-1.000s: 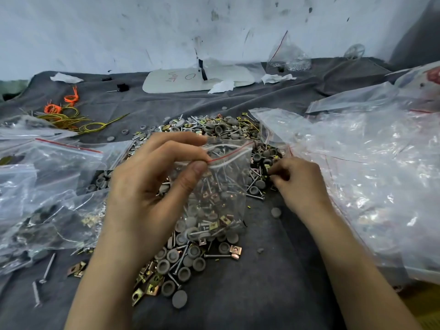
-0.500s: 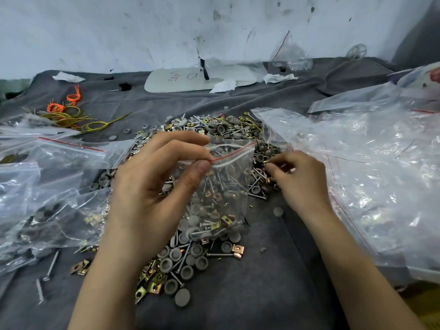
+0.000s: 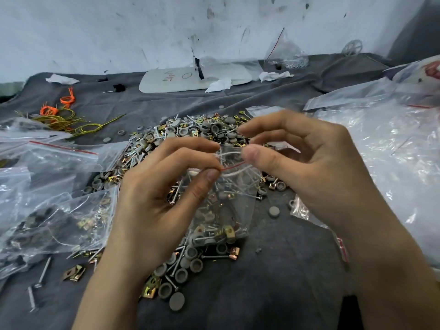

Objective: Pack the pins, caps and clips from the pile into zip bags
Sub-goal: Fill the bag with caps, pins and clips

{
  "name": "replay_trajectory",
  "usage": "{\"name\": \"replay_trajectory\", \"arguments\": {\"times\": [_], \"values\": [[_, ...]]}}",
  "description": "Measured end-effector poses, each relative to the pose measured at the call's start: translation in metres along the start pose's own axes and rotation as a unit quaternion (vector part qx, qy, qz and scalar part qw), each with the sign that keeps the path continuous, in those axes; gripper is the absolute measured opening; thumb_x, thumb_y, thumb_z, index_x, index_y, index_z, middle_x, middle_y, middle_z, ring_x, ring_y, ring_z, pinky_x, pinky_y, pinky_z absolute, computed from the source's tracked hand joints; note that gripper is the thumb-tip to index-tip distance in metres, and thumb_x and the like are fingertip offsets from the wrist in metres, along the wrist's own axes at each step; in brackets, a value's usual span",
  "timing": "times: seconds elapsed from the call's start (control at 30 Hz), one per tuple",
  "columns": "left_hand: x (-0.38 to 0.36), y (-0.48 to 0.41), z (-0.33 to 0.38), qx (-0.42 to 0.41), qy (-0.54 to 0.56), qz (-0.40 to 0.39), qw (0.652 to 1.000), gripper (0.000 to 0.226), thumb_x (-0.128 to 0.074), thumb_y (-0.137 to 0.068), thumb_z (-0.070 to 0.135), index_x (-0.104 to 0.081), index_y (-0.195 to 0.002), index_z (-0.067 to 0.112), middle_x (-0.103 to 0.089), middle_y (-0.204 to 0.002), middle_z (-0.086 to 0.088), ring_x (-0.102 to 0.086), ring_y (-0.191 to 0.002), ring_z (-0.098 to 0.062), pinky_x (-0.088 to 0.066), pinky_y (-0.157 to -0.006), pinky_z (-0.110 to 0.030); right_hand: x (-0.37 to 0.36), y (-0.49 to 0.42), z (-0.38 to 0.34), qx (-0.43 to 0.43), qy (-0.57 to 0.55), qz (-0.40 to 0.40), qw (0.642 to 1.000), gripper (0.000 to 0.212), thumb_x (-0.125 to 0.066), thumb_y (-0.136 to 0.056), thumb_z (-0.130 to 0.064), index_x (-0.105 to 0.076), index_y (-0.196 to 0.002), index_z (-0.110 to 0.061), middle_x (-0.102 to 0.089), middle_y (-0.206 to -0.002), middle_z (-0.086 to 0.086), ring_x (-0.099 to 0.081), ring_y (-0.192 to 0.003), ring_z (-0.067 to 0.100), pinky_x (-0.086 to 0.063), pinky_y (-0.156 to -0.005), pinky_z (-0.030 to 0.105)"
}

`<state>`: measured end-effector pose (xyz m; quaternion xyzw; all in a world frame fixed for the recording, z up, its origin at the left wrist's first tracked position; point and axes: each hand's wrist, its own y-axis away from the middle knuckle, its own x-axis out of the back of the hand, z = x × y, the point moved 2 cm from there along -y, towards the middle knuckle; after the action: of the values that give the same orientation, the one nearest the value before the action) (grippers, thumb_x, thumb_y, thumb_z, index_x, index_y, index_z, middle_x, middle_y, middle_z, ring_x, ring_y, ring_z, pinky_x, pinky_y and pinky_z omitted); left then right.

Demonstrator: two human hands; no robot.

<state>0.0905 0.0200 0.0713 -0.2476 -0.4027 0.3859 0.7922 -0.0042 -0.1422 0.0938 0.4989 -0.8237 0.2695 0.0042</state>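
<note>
While the left hand (image 3: 152, 210) and right hand (image 3: 321, 167) pinch the zip bag's (image 3: 226, 206) mouth, a slip could let it sag and spill.

I get soft, cool, diffuse light with no clear source, and it is bright enough throughout. Only faint shade lies on the bench (image 3: 273, 294) under the left hand (image 3: 152, 198) and right hand (image 3: 316, 167). White glare speckles the plastic heap (image 3: 385, 163) and the zip bag (image 3: 221, 201). The wide lens bows the wall (image 3: 119, 32) at the edges, and the near forearms look stretched and slightly soft.
</note>
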Motion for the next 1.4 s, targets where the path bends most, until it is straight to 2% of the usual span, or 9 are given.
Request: {"name": "replay_trajectory", "arguments": {"times": [0.07, 0.2, 0.3, 0.37, 0.5, 0.6, 1.0, 1.27, 1.4], "values": [[-0.001, 0.000, 0.000, 0.000, 0.000, -0.001, 1.000, 0.011, -0.057, -0.096, 0.023, -0.068, -0.093, 0.021, -0.066, -0.113, -0.002, -0.065, -0.110, -0.020, -0.052, -0.086, -0.045, 0.007, 0.001, 0.005, -0.031, -0.005, -0.028, 0.999, 0.030, -0.079, -0.070, -0.039, -0.070, -0.098, -0.035, -0.071, -0.093, -0.008, -0.068, -0.088, 0.008, -0.059, -0.074, 0.034], [-0.002, 0.000, 0.000, 0.011, 0.013, 0.000, 1.000, 0.011, -0.056, -0.096, 0.025, -0.067, -0.095, 0.022, -0.066, -0.114, 0.001, -0.065, -0.110, -0.019, -0.052, -0.086, -0.042, 0.008, 0.003, 0.015, -0.085, 0.007, -0.044, 0.995, 0.021, -0.078, -0.068, -0.030, -0.074, -0.088, -0.026, -0.073, -0.083, -0.001, -0.070, -0.077, 0.019, -0.058, -0.063, 0.055], [-0.002, 0.000, 0.000, 0.024, 0.010, 0.010, 1.000, 0.010, -0.057, -0.094, 0.027, -0.066, -0.097, 0.025, -0.065, -0.116, 0.005, -0.064, -0.111, -0.017, -0.053, -0.086, -0.040, 0.009, 0.002, 0.019, -0.077, -0.027, -0.042, 0.996, 0.020, -0.077, -0.065, -0.031, -0.074, -0.080, -0.018, -0.071, -0.070, -0.001, -0.065, -0.063, 0.009, -0.055, -0.059, 0.026], [-0.001, 0.000, -0.001, 0.038, -0.009, 0.024, 0.999, 0.010, -0.058, -0.093, 0.030, -0.068, -0.093, 0.028, -0.062, -0.120, 0.010, -0.063, -0.110, -0.012, -0.053, -0.085, -0.036, 0.009, 0.002, 0.021, -0.067, -0.052, -0.037, 0.996, 0.017, -0.075, -0.066, -0.027, -0.074, -0.077, -0.016, -0.070, -0.066, -0.003, -0.063, -0.060, 0.004, -0.049, -0.057, 0.015], [0.004, 0.001, -0.004, 0.075, 0.000, 0.037, 0.996, 0.010, -0.061, -0.088, 0.032, -0.068, -0.095, 0.034, -0.068, -0.094, 0.013, -0.065, -0.089, -0.004, -0.048, -0.075, -0.016, 0.011, 0.001, 0.024, -0.053, -0.050, -0.027, 0.997, 0.018, -0.073, -0.067, -0.032, -0.075, -0.080, -0.020, -0.071, -0.068, 0.000, -0.065, -0.063, 0.010, -0.052, -0.060, 0.020], [0.006, 0.002, -0.007, 0.086, 0.012, 0.035, 0.996, 0.023, -0.061, -0.086, 0.034, -0.064, -0.108, 0.041, -0.065, -0.087, 0.008, -0.063, -0.076, -0.007, -0.049, -0.070, -0.018, 0.014, 0.000, 0.027, -0.058, -0.051, -0.017, 0.997, 0.020, -0.073, -0.065, -0.034, -0.076, -0.081, -0.023, -0.072, -0.071, 0.004, -0.067, -0.066, 0.015, -0.056, -0.067, 0.029], [0.010, 0.005, -0.011, 0.065, 0.041, 0.030, 0.997, 0.047, -0.066, -0.084, 0.031, -0.055, -0.126, 0.050, -0.060, -0.078, 0.004, -0.065, -0.081, -0.016, -0.051, -0.083, -0.024, 0.015, 0.000, 0.030, -0.040, -0.110, -0.035, 0.992, 0.006, -0.072, -0.067, -0.021, -0.074, -0.073, -0.019, -0.069, -0.067, 0.000, -0.065, -0.065, 0.011, -0.053, -0.067, 0.021], [0.006, 0.002, -0.012, 0.064, 0.052, 0.029, 0.996, 0.043, -0.066, -0.085, 0.029, -0.056, -0.123, 0.047, -0.065, -0.086, 0.016, -0.066, -0.086, -0.006, -0.050, -0.085, -0.017, 0.011, 0.000, 0.031, -0.036, -0.098, -0.041, 0.994, 0.013, -0.079, -0.066, -0.026, -0.075, -0.078, -0.022, -0.070, -0.069, -0.005, -0.064, -0.064, 0.005, -0.053, -0.062, 0.017], [0.002, 0.002, -0.011, 0.074, 0.068, 0.028, 0.995, 0.037, -0.066, -0.086, 0.027, -0.058, -0.117, 0.045, -0.065, -0.087, 0.009, -0.066, -0.086, -0.012, -0.051, -0.082, -0.022, 0.010, -0.001, 0.032, -0.017, -0.093, -0.041, 0.995, 0.008, -0.074, -0.071, -0.014, -0.074, -0.074, -0.022, -0.068, -0.066, -0.008, -0.061, -0.062, 0.002, -0.049, -0.059, 0.014]]}}
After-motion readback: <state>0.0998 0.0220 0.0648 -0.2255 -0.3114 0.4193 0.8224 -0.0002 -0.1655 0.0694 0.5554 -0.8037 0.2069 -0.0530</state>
